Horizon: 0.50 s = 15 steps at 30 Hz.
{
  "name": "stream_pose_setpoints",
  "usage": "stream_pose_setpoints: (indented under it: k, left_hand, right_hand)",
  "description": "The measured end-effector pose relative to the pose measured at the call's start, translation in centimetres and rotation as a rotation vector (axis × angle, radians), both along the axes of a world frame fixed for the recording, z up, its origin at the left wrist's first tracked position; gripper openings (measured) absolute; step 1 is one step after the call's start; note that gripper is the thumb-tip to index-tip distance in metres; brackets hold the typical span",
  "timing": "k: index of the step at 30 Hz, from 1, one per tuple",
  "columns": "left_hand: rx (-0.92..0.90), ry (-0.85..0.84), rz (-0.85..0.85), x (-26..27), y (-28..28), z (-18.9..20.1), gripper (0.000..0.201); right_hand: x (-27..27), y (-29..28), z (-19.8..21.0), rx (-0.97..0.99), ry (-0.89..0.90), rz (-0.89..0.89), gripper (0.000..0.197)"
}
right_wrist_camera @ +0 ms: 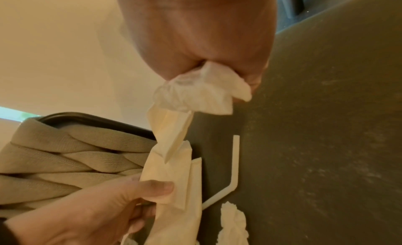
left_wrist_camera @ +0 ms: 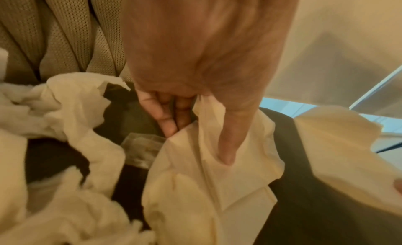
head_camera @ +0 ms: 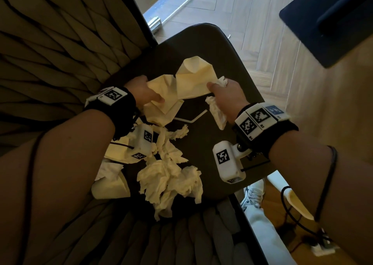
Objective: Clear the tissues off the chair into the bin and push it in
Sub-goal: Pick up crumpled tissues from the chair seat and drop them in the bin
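Several white tissues and folded napkins lie on the dark chair seat (head_camera: 212, 48). My left hand (head_camera: 144, 92) pinches a folded cream napkin (head_camera: 161, 103) between thumb and fingers; the left wrist view shows the thumb (left_wrist_camera: 226, 145) pressed into the napkin (left_wrist_camera: 195, 188). My right hand (head_camera: 224, 91) grips a crumpled tissue (head_camera: 222, 81) and the edge of a larger folded napkin (head_camera: 191, 76). In the right wrist view the crumpled tissue (right_wrist_camera: 202, 92) bulges from the fist. A heap of crumpled tissues (head_camera: 171, 180) lies at the near edge. No bin is in view.
A bent white straw (head_camera: 191, 119) lies on the seat between my hands. The chair's woven beige backrest (head_camera: 50, 52) rises on the left. Wooden floor (head_camera: 272, 48), a dark blue object (head_camera: 333, 18) and a white shoe (head_camera: 254, 194) lie to the right.
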<state>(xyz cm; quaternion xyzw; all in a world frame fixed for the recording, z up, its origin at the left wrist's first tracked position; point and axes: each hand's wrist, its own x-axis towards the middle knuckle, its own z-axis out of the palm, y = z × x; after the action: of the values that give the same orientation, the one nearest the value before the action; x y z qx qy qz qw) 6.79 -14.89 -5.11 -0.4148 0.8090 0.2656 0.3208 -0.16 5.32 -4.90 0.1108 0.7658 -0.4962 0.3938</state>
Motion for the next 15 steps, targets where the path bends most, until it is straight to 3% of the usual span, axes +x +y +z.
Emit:
stream_pose_setpoints:
  k: [7,12,15]
  left_hand:
    - [0.093,0.2,-0.003,-1.4,1.9,1.8,0.044]
    - [0.032,0.309,-0.195,-2.5,4.2,4.7,0.02]
    - [-0.037,0.318,-0.316,-3.8,6.5,6.6,0.02]
  right_hand:
    - [0.0,2.9,0.3,0.03,0.011,-0.047,0.012]
    - [-0.1,8.6,1.3,0.035,0.056,-0.102,0.014]
    - [0.4,13.6,1.5,0.054,0.052,-0.195,0.014]
